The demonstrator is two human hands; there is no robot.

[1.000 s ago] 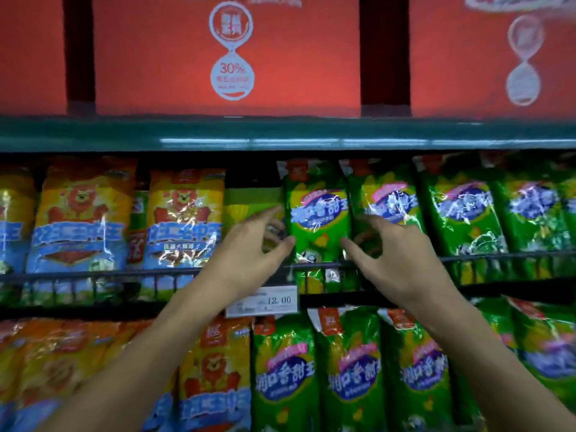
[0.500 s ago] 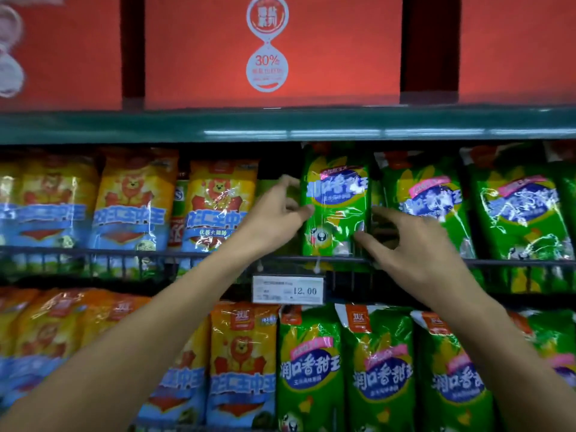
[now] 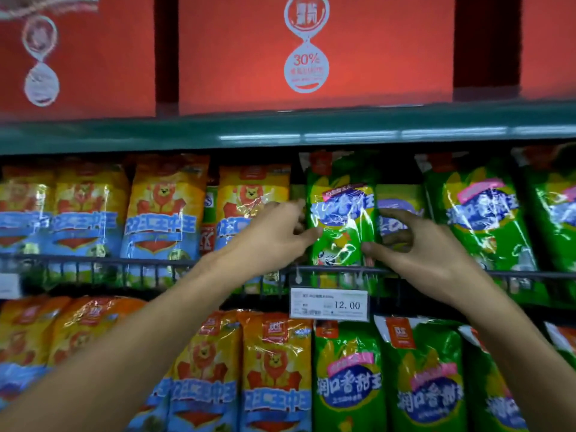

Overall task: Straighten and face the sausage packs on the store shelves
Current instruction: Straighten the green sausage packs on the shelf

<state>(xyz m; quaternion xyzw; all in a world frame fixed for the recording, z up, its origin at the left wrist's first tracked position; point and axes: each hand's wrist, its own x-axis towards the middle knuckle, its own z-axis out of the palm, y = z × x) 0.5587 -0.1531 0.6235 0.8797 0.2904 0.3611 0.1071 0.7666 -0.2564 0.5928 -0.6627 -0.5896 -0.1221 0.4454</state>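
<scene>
A green sausage pack [image 3: 341, 210] stands upright on the middle shelf behind the black wire rail [image 3: 99, 262]. My left hand [image 3: 274, 235] pinches its left edge between thumb and curled fingers. My right hand [image 3: 427, 244] grips its right edge, thumb at the lower corner, fingers curled toward a second green pack [image 3: 399, 207] that sits further back. Yellow-and-blue sausage packs [image 3: 162, 213] fill the shelf to the left, and more green packs [image 3: 480, 213] lean to the right.
A price tag reading 12.00 [image 3: 328, 304] hangs from the rail under the held pack. The lower shelf carries yellow packs [image 3: 274, 378] and green packs [image 3: 349, 385]. Red cartons [image 3: 311, 51] stand on the green top shelf [image 3: 280, 129].
Both hands have closed onto the edges of the green pack and pulled it forward and upright. The view has shifted left and come closer.
</scene>
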